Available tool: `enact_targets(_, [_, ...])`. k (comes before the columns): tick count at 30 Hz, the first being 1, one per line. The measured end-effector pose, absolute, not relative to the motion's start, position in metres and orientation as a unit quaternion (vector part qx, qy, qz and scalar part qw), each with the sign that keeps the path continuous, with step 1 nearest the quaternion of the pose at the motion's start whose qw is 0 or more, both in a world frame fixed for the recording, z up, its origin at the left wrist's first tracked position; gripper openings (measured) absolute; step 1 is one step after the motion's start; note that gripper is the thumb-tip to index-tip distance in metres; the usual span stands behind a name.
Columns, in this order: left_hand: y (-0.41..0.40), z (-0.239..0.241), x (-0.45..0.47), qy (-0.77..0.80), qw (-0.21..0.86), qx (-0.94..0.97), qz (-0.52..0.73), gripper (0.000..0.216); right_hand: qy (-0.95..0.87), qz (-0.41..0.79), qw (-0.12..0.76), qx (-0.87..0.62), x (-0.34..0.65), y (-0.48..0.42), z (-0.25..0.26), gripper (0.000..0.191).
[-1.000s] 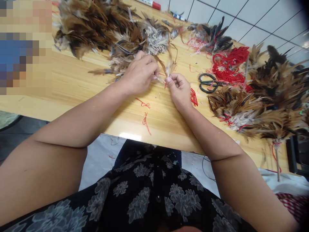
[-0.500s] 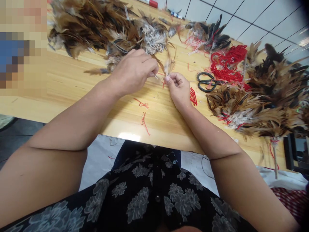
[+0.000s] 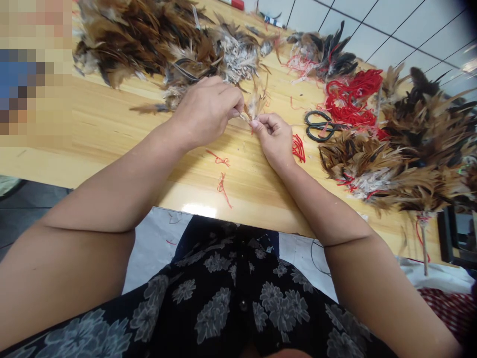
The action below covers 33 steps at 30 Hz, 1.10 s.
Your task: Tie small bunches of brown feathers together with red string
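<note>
My right hand (image 3: 275, 139) pinches a small bunch of brown and pale feathers (image 3: 258, 102) between thumb and forefinger, tips pointing away from me. Close to its left, my left hand (image 3: 214, 107) is closed with thumb and fingertips together on a thin feather; its pale quill end (image 3: 245, 118) reaches to the base of the bunch. A bit of red thread shows by the right thumb. Under the hands, on the wooden table (image 3: 179, 184), lie two loose knotted red threads (image 3: 221, 186). Short red cords (image 3: 298, 148) lie beside my right wrist.
A large heap of brown feathers (image 3: 137, 40) spreads at the back left. To the right are black-handled scissors (image 3: 319, 127), a tangle of red cord (image 3: 352, 97), tied feather bundles (image 3: 357, 159) and a feathered stick (image 3: 425, 248). A tiled wall (image 3: 402, 30) borders the back.
The left fingers' pale quill end has come up against the bunch in my right hand. My right hand and the bunch have shifted slightly left.
</note>
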<state>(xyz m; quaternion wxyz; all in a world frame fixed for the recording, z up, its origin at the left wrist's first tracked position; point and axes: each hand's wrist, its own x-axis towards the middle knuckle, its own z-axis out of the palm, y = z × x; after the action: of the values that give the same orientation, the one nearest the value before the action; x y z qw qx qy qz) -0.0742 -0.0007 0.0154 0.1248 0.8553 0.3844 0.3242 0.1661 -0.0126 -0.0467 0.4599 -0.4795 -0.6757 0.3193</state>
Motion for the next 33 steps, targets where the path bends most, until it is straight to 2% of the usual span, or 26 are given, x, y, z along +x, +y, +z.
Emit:
enact_targets(9, [-0.007,0.019,-0.068,0.399,0.125,0.853,0.312,0.013,-0.685,0.320,0.453,-0.472,0.166,-0.013,-0.048,0.062])
enact_targets(15, [-0.007,0.013,-0.066,0.395,0.138,0.847,0.328,0.010,-0.703,0.313,0.431,-0.472,0.163,-0.014,-0.046,0.054])
enact_targets(20, [-0.007,0.015,-0.069,0.414,0.069,0.845,0.330,0.015,-0.712,0.312,0.426,-0.464,0.163,-0.012,-0.055,0.042])
enact_targets(26, [-0.013,0.032,-0.078,0.445,-0.014,0.790,0.421,0.017,-0.658,0.346,0.471,-0.474,0.169,0.002,-0.073,0.045])
enact_targets(30, [-0.016,0.029,-0.069,0.380,0.070,0.808,0.445,0.010,-0.620,0.361,0.498,-0.487,0.170,0.006,-0.072,0.049])
enact_targets(33, [-0.015,0.018,-0.059,0.368,0.171,0.828,0.386,0.026,-0.616,0.374,0.492,-0.489,0.167,0.003,-0.067,0.050])
